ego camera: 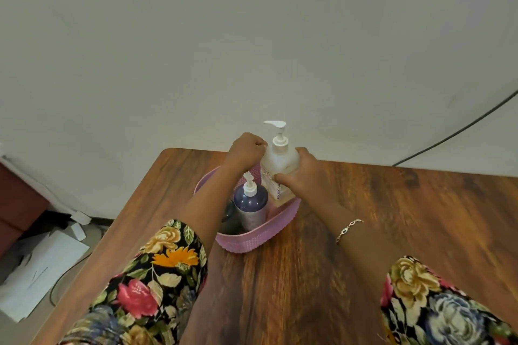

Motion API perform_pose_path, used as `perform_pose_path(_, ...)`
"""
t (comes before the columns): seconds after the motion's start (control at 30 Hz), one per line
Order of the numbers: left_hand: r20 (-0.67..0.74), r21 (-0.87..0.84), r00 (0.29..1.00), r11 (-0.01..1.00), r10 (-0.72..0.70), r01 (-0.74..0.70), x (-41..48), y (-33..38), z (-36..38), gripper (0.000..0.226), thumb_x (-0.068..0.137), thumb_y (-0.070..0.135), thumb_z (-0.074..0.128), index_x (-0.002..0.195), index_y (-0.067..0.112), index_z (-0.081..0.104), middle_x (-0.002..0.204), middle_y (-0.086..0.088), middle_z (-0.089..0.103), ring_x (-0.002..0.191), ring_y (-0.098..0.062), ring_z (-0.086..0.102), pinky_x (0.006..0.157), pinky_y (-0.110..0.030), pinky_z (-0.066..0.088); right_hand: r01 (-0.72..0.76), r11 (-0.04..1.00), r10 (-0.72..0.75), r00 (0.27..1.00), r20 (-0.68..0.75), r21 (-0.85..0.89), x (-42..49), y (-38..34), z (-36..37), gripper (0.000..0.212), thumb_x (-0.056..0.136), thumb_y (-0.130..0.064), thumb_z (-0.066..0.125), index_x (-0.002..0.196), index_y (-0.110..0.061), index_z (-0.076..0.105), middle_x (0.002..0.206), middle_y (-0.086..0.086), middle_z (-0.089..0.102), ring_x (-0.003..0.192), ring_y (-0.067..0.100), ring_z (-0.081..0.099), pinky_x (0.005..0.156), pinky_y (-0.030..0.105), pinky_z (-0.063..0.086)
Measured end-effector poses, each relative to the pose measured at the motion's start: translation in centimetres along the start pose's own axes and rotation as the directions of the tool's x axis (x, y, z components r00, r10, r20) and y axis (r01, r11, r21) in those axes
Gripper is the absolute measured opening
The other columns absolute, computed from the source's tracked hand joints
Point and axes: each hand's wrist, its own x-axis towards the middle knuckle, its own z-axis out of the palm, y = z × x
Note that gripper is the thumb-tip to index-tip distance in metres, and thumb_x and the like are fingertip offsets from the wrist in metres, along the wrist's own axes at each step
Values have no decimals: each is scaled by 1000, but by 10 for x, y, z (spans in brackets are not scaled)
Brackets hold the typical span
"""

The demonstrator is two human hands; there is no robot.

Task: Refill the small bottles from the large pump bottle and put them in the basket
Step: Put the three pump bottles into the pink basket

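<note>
One large pump bottle [280, 159], white, upright in far end of pink basket [244, 244], between both grips. Smaller purple pump bottle [251, 206] stands just in front of it, inside same basket. Basket sits on wooden bench [420, 218]. On large bottle's right side, right grip [304, 173] clamped, thumb across label. At its left shoulder, left grip [246, 151] curled tight; what it clasps, cannot tell.

Worktop [364, 204]: brown wood-grain top. 1 item sits directly on it: pink ribbed basket [252, 242], upright, base flat on the wood. Rounded far-left corner lies just behind-left of the basket. Most of the surface extends right of the basket and nearer the camera.
</note>
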Motion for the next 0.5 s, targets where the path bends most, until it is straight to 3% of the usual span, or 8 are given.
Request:
perform_pose_path(0.07,54,57,998,998,-13,9,5,-6,2,30,89,0,42,98,8,69,94,-9,61,84,-24,52,75,-30,41,-4,1000,4,1000,2,-27,1,8,9,64,66,-34,78,119,-14,47,113,4,58,101,22,56,78,31,49)
perform_pose_path(0.17,114,154,993,988,-31,13,10,-12,6,34,90,1,41,111,5,67,104,-15,65,89,-26,55,80,-36,43,-11,998,12,1000,4,-59,1,15,19,69,66,-34,79,124,-14,47,118,5,54,105,21,52,78,25,42)
perform_pose_path(0.27,147,234,988,972,-55,19,16,-19,9,26,88,3,43,93,9,68,84,-17,60,82,-24,47,87,-40,41,-2,996,4,1000,18,-90,-1,19,23,78,67,-37,78,133,-17,42,124,5,49,109,21,50,80,23,39)
perform_pose_path(0.33,166,291,984,957,-63,12,21,-24,12,24,87,3,44,88,7,67,82,-10,61,84,-26,51,100,-49,37,2,996,1,999,35,-94,-2,22,25,81,67,-37,78,136,-19,40,123,6,49,108,21,51,79,24,38)
perform_pose_path(0.43,190,373,979,928,-71,-5,24,-27,14,24,88,5,42,75,9,62,79,-8,60,92,-33,55,104,-54,31,14,994,-10,999,37,-110,-5,27,29,76,67,-37,77,132,-17,43,119,7,50,106,23,52,77,26,40)
perform_pose_path(0.5,196,403,979,915,-64,-21,25,-30,16,31,91,6,41,64,17,52,69,-1,52,81,-28,51,104,-55,31,14,991,-11,1000,22,-133,-6,29,31,74,66,-38,77,129,-17,46,120,6,51,107,22,52,79,28,41)
